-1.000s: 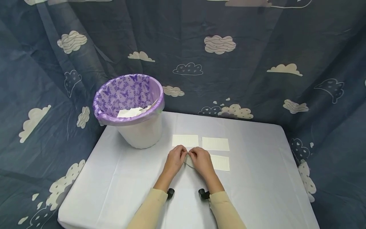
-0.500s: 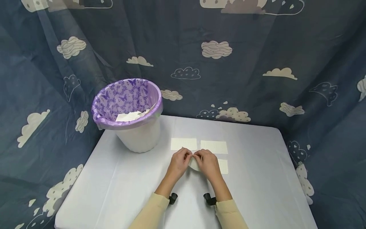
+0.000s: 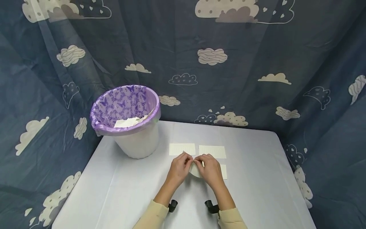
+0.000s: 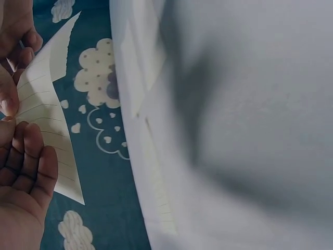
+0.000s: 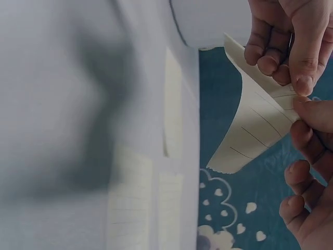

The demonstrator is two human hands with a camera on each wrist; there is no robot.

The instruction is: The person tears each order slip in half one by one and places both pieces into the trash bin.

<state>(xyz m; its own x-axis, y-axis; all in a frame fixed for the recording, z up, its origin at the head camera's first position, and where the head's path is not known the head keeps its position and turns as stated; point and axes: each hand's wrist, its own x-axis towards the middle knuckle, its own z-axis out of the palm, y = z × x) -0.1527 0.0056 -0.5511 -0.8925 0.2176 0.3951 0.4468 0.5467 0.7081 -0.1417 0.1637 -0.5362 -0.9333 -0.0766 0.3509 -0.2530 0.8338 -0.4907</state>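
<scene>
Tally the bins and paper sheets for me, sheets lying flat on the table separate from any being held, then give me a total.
Flat sheets: 3
Held sheet: 1
Bin: 1
Total: 5, leaving out the paper pieces inside the bin, which overlap too much to count.

Soft, even light is falling on the table [image 3: 257,178] in the head view, a faint shadow lying beside the bin [image 3: 137,143]. Both wrist views are looking dimmer; broad, blurred shadows are darkening the table, while the paper [image 4: 39,99] is appearing fairly sharp.
</scene>
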